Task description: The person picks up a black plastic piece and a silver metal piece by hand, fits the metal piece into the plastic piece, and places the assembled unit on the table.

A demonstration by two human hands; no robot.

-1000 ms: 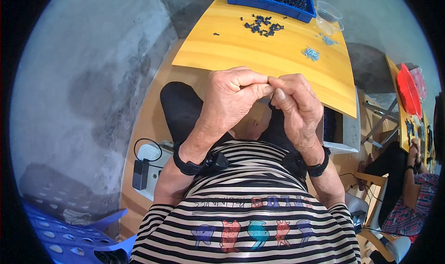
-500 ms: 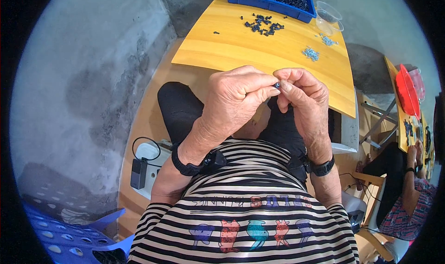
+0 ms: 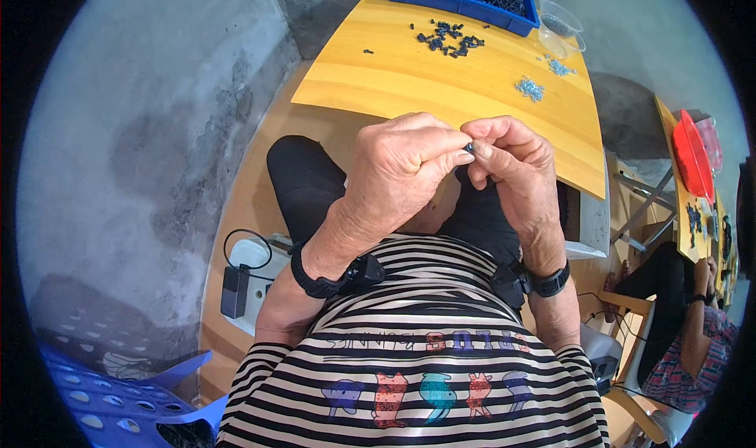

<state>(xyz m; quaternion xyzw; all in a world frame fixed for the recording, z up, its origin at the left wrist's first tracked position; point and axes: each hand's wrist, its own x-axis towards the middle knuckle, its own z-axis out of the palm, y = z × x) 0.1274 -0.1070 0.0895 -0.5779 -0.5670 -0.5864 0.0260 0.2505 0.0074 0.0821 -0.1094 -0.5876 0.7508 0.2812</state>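
My left hand (image 3: 394, 161) pinches a small dark piece (image 3: 469, 146) between thumb and fingertips, in front of my lap at the table's near edge. Opposite it, my right hand (image 3: 518, 163) is closed with thumb and index finger against the piece's end. Whether a second tiny part sits in those right fingertips is hidden. Beyond the hands, a loose group of small black pieces (image 3: 457, 46) lies on the yellow wooden table (image 3: 378, 74). Two little heaps of tiny silvery parts, a nearer heap (image 3: 530, 89) and a farther heap (image 3: 560, 68), lie to its right.
At the table's far edge stands a blue tray (image 3: 461, 9) full of black pieces, beside a clear plastic container (image 3: 561, 35). A blue plastic chair (image 3: 118, 393) is at lower left. On the right, another person (image 3: 689, 353) sits at a table with a red basin (image 3: 693, 155).
Both hands stay almost in place. The fingertips have shifted slightly around the dark piece, whose end is now more covered by my right fingers.
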